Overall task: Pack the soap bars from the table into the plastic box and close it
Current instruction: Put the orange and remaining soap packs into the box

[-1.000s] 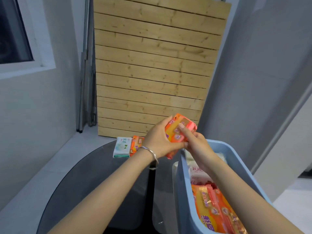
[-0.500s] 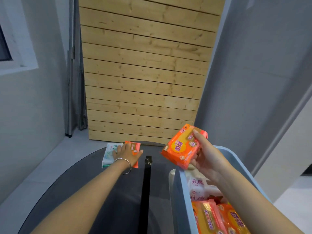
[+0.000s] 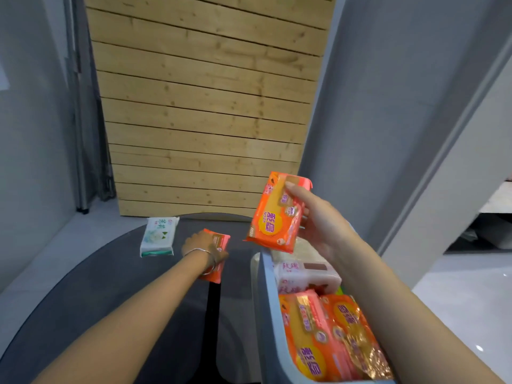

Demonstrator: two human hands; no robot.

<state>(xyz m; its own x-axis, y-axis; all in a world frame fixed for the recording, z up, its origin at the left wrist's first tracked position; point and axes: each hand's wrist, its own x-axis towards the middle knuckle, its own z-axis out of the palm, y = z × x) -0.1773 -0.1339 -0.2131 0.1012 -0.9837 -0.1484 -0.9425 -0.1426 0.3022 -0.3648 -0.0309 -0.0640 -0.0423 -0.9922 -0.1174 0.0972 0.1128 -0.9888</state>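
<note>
Gripping orange soap bar point(image 3: 273, 220) in right hand point(image 3: 321, 228) above plastic box's point(image 3: 263, 295) far edge; clutching second bar point(image 3: 222, 241) in left hand point(image 3: 202, 245).

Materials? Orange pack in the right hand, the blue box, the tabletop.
Orange pack: glossy plastic film, likely; it crinkles and shines. Blue box: smooth matt moulded plastic, by its even rounded wall. Tabletop: dark, probably glass; faint sheen.

Left hand point(image 3: 201, 246) drew orange soap pack point(image 3: 221, 240) away from white pack point(image 3: 158, 236).
</note>
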